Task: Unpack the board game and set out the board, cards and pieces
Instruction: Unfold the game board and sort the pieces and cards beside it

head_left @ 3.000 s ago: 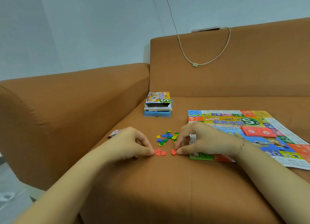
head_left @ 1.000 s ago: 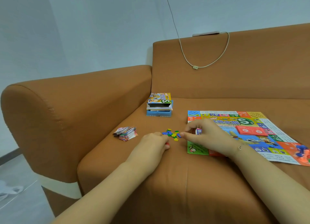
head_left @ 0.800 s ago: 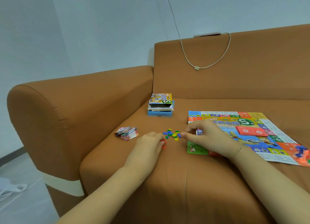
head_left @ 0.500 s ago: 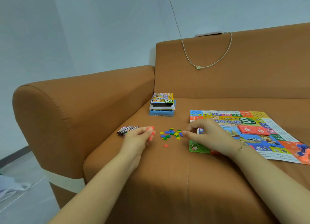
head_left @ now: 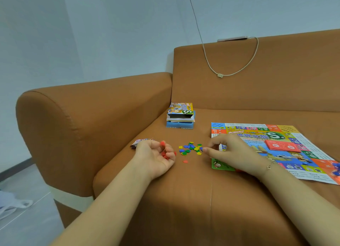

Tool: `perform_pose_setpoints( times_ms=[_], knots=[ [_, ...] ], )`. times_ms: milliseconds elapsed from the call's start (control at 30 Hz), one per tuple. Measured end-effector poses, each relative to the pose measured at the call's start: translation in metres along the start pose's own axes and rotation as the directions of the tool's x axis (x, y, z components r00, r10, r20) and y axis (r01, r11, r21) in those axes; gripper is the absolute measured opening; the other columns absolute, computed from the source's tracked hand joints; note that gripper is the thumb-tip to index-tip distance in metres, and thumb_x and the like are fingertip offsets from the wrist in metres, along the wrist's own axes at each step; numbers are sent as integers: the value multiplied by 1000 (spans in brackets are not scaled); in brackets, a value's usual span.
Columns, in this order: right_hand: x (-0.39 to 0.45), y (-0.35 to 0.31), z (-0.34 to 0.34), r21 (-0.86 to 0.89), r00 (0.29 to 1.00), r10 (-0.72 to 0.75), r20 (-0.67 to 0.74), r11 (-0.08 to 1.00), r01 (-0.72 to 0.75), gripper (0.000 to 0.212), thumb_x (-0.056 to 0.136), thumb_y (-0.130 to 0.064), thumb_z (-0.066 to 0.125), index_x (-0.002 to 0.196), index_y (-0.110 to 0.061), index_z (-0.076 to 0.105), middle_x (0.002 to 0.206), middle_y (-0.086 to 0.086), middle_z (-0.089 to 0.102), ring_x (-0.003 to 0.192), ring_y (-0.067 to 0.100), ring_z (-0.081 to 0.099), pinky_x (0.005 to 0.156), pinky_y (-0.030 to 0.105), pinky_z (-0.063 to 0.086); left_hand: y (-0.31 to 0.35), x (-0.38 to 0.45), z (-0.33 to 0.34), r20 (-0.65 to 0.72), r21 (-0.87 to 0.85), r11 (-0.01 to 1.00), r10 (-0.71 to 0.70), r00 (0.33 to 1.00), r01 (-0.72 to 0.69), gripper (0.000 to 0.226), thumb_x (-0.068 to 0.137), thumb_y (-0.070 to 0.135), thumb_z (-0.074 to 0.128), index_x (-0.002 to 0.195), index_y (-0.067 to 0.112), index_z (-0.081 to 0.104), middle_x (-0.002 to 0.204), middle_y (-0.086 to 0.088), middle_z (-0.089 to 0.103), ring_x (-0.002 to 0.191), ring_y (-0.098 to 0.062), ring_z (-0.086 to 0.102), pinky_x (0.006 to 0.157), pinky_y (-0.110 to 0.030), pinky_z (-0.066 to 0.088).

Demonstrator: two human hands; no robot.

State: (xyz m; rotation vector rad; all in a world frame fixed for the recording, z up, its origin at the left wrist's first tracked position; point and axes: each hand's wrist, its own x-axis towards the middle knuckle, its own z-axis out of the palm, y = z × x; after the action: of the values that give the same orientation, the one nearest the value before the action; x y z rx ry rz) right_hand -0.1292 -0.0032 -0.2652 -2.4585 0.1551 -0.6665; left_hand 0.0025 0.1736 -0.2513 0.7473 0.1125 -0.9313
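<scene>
- The left hand [head_left: 156,158] lies palm-up on the sofa seat [head_left: 174,199], its fingers curled around a few small red pieces [head_left: 165,154]; one more red bit sits at its fingertips.
- The right hand [head_left: 233,153] rests palm-down on the seat, thumb and forefinger drawn together at the near edge of the loose pile; whether they actually pinch a piece cannot be told.
- Between the two hands lies a scatter of small pieces [head_left: 191,148] in blue, green and yellow, flat on the seat cushion.
- A single red piece [head_left: 185,161] lies alone just nearer the person than that scatter, between the hands and touching neither.
- Just beyond the left hand, partly hidden by it, is a small stack of cards [head_left: 141,142].
- The game board [head_left: 294,140] is spread open on the seat under and beyond the right hand, reaching away to the right of it; the right wrist, with a thin bracelet [head_left: 269,165], lies over its near edge.
- A pile of red cards [head_left: 282,146] sits on the board, to the right of the right hand.
- Farther off than both hands, near the sofa's back corner, stands the game box [head_left: 181,115], its open halves stacked.
- A pale cable [head_left: 220,74] hangs down the sofa back, well beyond the hands.
</scene>
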Motion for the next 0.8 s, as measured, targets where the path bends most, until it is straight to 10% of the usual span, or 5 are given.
perform_pose_setpoints(
  times_ms=[467,800],
  knots=[
    [16,-22,30,-252,957,-242,158,927,276,24,84,-45,66,100,-28,72,78,-13,53,76,4,50,68,21,37,12,8,3,25,156,985,76,997,-79,34,102,14,28,71,11,43,46,4,29,29,-7,22,30,-15,16],
    [22,-24,37,-263,974,-134,181,948,179,12,84,-36,68,86,-24,67,78,-16,52,73,1,49,64,10,29,23,5,0,32,135,988,72,997,-76,27,93,6,28,78,7,50,45,5,24,27,-7,20,27,-16,14]
  ],
)
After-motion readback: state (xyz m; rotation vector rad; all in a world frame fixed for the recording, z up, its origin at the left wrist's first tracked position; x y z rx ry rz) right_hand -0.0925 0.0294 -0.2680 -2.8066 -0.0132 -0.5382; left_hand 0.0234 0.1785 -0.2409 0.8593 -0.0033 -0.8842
